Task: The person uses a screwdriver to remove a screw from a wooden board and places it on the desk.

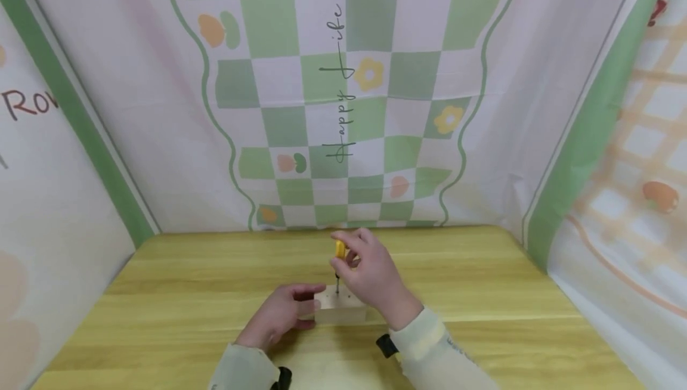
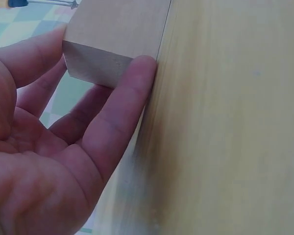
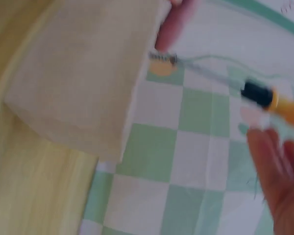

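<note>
A pale wooden block (image 1: 340,316) lies on the table in the head view, with small dark holes or spots along its top. My left hand (image 1: 280,313) grips its left end, the thumb and fingers spread over its sides, as the left wrist view also shows of the block (image 2: 120,27). Above it, my right hand (image 1: 378,274) pinches the yellow handle of a screwdriver (image 1: 340,250) that stands upright. In the right wrist view a threaded screw (image 3: 161,58) projects from the block's top, and the screwdriver's shaft (image 3: 210,71) meets its head.
The wood-grain table (image 1: 472,294) ends at a back edge just beyond my hands. Behind it hangs a green and white checked cloth (image 1: 271,26), with printed cloths at both sides. Each wrist wears a black strap, one showing at the right cuff (image 1: 386,345).
</note>
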The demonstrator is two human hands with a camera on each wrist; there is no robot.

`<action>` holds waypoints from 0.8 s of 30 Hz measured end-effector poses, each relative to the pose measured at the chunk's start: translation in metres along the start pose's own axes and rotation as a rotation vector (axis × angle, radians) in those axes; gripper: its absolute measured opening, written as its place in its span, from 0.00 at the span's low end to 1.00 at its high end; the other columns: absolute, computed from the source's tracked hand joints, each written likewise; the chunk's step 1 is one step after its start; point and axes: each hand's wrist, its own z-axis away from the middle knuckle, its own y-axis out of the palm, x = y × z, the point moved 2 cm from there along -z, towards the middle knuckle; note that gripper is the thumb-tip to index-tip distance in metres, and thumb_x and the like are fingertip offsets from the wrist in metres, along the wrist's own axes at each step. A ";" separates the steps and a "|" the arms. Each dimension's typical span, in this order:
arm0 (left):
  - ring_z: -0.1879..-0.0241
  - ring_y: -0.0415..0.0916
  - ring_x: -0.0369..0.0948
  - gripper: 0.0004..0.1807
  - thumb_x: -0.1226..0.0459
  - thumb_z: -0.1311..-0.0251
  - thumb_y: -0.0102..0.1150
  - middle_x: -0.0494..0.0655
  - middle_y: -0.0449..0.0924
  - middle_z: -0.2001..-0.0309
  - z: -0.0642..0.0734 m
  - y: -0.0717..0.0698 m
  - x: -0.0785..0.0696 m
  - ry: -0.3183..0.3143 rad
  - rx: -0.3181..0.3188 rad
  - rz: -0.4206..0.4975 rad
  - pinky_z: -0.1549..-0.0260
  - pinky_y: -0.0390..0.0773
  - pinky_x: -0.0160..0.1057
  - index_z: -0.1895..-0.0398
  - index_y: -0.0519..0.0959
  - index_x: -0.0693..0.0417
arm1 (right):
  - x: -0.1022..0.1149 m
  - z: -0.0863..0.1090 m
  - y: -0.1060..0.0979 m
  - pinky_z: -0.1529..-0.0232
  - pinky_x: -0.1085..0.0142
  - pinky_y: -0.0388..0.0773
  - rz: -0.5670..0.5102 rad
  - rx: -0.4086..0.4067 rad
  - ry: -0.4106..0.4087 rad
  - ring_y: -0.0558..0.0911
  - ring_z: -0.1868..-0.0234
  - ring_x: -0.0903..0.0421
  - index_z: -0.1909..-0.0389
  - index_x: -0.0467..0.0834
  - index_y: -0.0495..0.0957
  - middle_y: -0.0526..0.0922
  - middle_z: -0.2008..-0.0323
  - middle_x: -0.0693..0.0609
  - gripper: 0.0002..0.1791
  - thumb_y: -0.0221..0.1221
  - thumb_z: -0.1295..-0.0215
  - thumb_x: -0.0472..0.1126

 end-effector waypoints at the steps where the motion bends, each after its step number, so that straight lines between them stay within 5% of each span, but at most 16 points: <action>1: 0.44 0.73 0.54 0.22 0.69 0.35 0.63 0.60 0.69 0.34 0.000 0.000 0.000 0.003 0.001 0.004 0.56 0.83 0.50 0.37 0.76 0.61 | 0.003 0.002 0.002 0.70 0.70 0.80 0.049 -0.041 0.004 0.76 0.70 0.62 0.39 0.43 0.78 0.72 0.62 0.52 0.23 0.67 0.36 0.37; 9: 0.48 0.76 0.51 0.23 0.71 0.35 0.62 0.62 0.70 0.36 0.001 -0.002 0.000 0.022 0.013 0.030 0.56 0.83 0.50 0.36 0.75 0.65 | 0.026 0.003 0.018 0.80 0.72 0.73 0.223 -0.197 0.052 0.69 0.77 0.62 0.34 0.34 0.72 0.70 0.67 0.49 0.29 0.64 0.36 0.33; 15: 0.44 0.73 0.52 0.22 0.71 0.35 0.62 0.61 0.70 0.35 0.000 -0.001 0.001 0.017 0.011 0.026 0.56 0.83 0.50 0.37 0.76 0.63 | 0.031 0.003 0.019 0.80 0.71 0.73 0.283 -0.238 0.020 0.68 0.79 0.61 0.38 0.30 0.74 0.69 0.70 0.51 0.28 0.66 0.41 0.29; 20: 0.44 0.73 0.53 0.22 0.71 0.35 0.62 0.61 0.71 0.36 0.000 0.000 0.002 0.022 0.011 0.022 0.55 0.83 0.50 0.38 0.76 0.63 | 0.031 0.001 0.014 0.77 0.70 0.75 0.255 -0.157 -0.031 0.70 0.76 0.60 0.42 0.32 0.78 0.71 0.70 0.52 0.25 0.66 0.43 0.27; 24: 0.46 0.74 0.53 0.22 0.71 0.34 0.61 0.60 0.71 0.36 0.000 0.000 0.002 0.018 0.014 0.023 0.56 0.83 0.50 0.37 0.76 0.63 | 0.027 -0.004 0.004 0.69 0.68 0.79 0.135 0.013 -0.068 0.75 0.70 0.60 0.43 0.36 0.79 0.75 0.67 0.54 0.22 0.64 0.40 0.26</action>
